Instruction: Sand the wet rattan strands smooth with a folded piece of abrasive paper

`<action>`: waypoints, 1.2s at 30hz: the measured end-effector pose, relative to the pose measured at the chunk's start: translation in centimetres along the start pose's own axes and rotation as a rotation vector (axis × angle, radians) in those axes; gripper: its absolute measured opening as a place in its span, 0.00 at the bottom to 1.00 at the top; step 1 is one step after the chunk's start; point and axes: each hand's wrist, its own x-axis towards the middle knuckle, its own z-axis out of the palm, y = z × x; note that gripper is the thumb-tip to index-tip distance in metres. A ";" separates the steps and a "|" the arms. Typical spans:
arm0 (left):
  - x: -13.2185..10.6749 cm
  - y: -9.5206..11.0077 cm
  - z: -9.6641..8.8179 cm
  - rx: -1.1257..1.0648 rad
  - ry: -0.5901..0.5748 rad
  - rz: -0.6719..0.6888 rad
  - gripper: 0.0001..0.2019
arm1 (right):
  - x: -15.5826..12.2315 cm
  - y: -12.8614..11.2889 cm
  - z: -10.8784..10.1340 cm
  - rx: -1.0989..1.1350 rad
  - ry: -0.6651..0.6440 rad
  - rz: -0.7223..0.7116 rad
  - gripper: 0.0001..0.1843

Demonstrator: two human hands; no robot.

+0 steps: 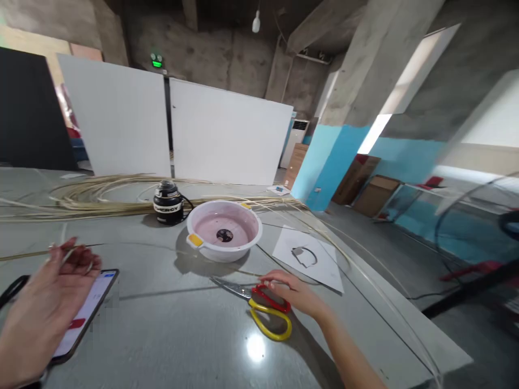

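Observation:
My left hand (44,308) is raised at the table's near left, its fingers curled round a thin pale cane strand (24,254) that runs off to the left. Under it lies a smartphone (87,313) with a lit screen. My right hand (298,294) rests flat on the grey table (170,335), fingers stretched over the handles of a pair of red and yellow scissors (263,310), blades pointing left. A white basin (224,229) with pinkish water stands just beyond the scissors.
A black jar (167,202) stands behind the basin, beside a large coil of cane strands (93,197). A paper sheet with a drawn shape (308,258) lies right of the basin. White panels stand behind the table. The table's right edge drops to the floor.

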 end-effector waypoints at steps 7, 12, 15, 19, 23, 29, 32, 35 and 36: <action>-2.3 -1.8 -1.5 -0.156 -0.068 -0.059 0.13 | 1.3 0.3 2.7 -0.115 0.016 -0.022 0.21; -2.6 -3.9 -2.8 -0.138 -0.087 -0.040 0.04 | 2.5 1.7 3.9 -0.143 0.140 -0.045 0.19; -2.7 -4.8 -3.0 -0.127 -0.101 -0.021 0.10 | 3.0 2.6 4.3 -0.214 0.346 -0.051 0.24; -3.1 -5.4 -3.2 -0.107 -0.109 -0.016 0.16 | 3.3 2.6 5.2 -0.232 0.210 -0.204 0.29; -3.3 -6.1 -3.6 -0.083 -0.105 -0.044 0.16 | 2.9 1.2 5.7 -0.139 -0.044 -0.232 0.21; -3.5 -6.3 -2.9 -0.069 -0.087 -0.072 0.18 | 2.3 -0.1 4.9 -0.047 -0.149 -0.220 0.13; -3.6 -5.9 -2.5 -0.060 -0.065 -0.062 0.21 | 2.0 0.0 3.8 0.069 -0.134 -0.193 0.13; -3.3 -5.8 -3.1 -0.009 -0.054 -0.091 0.25 | 1.5 0.3 2.4 0.116 -0.075 -0.134 0.12; -3.1 -6.0 -3.5 0.021 -0.057 -0.114 0.26 | 1.2 0.3 2.0 0.120 -0.042 -0.106 0.12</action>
